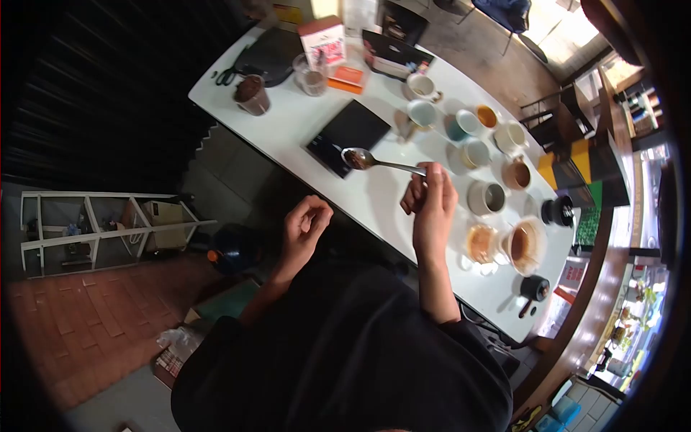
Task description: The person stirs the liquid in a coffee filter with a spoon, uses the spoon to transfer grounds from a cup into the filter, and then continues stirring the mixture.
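Spoon, likely light, stiff and slick, pointed toward nine o'clock near the black slab, your right fingers pinching its handle end, probably the surest hold, your left fingers loosely curled, seemingly empty.

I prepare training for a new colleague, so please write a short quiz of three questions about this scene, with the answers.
1. Which hand holds the spoon?
2. What is in the clear cup nearest the left end of the table?
A. milk
B. a dark brown filling
C. ice cubes
3. True or false: the left hand grips a mug.

Key:
1. The right hand.
2. B.
3. False; the left hand is loosely curled, with no mug in it.
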Tool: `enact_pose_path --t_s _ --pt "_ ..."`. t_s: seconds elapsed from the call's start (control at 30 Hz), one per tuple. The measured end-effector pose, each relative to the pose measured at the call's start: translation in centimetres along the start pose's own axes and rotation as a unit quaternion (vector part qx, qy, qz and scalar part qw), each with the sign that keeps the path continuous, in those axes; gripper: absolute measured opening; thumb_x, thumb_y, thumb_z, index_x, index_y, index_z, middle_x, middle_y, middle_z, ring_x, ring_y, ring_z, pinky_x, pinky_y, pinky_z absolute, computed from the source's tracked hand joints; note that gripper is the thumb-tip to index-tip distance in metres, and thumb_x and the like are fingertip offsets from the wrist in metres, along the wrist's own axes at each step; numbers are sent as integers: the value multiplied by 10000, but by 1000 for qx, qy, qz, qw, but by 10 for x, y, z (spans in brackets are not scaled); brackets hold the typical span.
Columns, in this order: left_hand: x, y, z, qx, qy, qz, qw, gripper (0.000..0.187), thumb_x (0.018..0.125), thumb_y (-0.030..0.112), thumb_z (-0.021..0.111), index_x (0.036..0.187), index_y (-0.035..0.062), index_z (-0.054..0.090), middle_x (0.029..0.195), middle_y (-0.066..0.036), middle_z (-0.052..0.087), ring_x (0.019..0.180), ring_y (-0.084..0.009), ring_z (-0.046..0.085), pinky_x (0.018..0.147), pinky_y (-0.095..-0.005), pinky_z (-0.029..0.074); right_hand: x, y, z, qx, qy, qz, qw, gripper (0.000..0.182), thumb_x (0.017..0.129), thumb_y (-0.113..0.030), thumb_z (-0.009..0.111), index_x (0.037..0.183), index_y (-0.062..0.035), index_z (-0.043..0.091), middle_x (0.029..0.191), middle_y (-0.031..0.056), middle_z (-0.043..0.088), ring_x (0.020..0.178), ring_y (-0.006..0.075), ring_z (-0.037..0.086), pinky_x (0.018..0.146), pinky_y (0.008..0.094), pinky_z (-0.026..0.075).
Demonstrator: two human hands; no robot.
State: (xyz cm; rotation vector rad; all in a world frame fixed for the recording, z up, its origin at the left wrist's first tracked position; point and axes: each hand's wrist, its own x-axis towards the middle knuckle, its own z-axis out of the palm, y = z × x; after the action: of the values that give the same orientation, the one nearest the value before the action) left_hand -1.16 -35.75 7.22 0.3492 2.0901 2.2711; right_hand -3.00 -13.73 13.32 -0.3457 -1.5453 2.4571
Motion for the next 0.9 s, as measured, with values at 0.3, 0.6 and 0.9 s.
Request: enact_pose_path --t_s 0.3,0.6,0.9 --pt "16 -12 -168 33 122 -11 992 26 989 46 596 977 24 596 847 -6 531 727 -56 471 665 -225 397 144 119 194 -272 -69 -206 938 349 1065 -224 496 889 50 620 647 151 532 568 186 475 545 362 373" --pt "19 -25 -204 -32 123 -69 989 55 989 73 598 953 32 590 842 9 531 738 -47 480 676 -220 404 188 176 239 -503 -197 -461 704 171 956 -226 648 903 -65 623 884 82 550 816 268 619 642 409 527" --pt "32 -29 -207 -32 68 -66 995 36 986 37 591 953 24 588 846 14 520 739 -40 463 677 -211 396 179 171 239 -545 -216 -499 638 198 959 -255 640 1073 -101 691 927 44 533 826 212 613 640 366 543"
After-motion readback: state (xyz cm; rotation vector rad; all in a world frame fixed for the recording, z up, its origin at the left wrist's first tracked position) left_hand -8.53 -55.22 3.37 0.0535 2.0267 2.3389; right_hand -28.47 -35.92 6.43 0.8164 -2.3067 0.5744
